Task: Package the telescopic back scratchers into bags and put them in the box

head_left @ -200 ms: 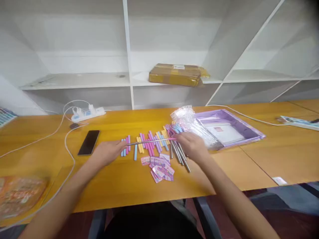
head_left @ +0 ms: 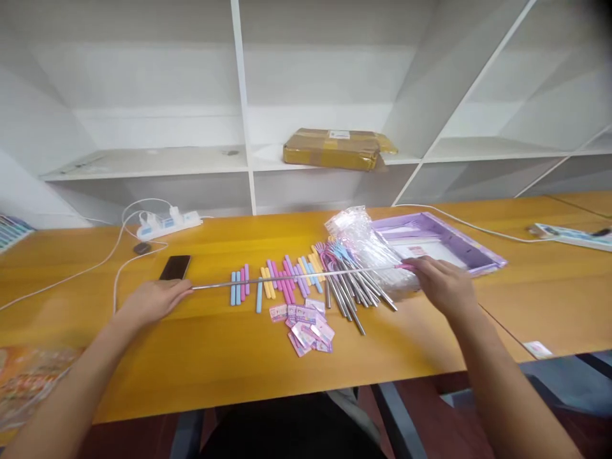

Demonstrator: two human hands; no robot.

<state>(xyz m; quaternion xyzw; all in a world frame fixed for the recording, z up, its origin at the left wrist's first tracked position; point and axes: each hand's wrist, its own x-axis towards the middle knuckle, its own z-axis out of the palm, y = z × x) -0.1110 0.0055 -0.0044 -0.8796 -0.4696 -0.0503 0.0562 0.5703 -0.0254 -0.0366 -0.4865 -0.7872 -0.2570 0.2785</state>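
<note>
A: Hands first, please.

B: My remote view gives the left hand (head_left: 155, 299), left of centre, pinching one bare end of a slim metal rod (head_left: 296, 276). The right hand (head_left: 442, 284), right of centre, pinches its pink end (head_left: 405, 266), partly covered by the fingers.

A: Step?

B: My judgement: a lengthwise pull. The rod spans mid-frame, far longer than the silver rods (head_left: 345, 299) piled beneath its right half, so I take it as telescopic.

A: What does the next move call for?

B: Firm pinches, I'd say, and a straight line between them. Clearance over the coloured tubes (head_left: 289, 293) at centre: cannot tell.

A: Farther out?

B: Printed cards (head_left: 306, 328) lower centre; clear plastic sleeves (head_left: 366, 239) beside a purple tray (head_left: 466, 241), right. Phone (head_left: 176, 267) just behind the left hand; white power strip (head_left: 169, 224) beyond, left. Cardboard parcel (head_left: 335, 150) on the shelf, upper centre.
</note>
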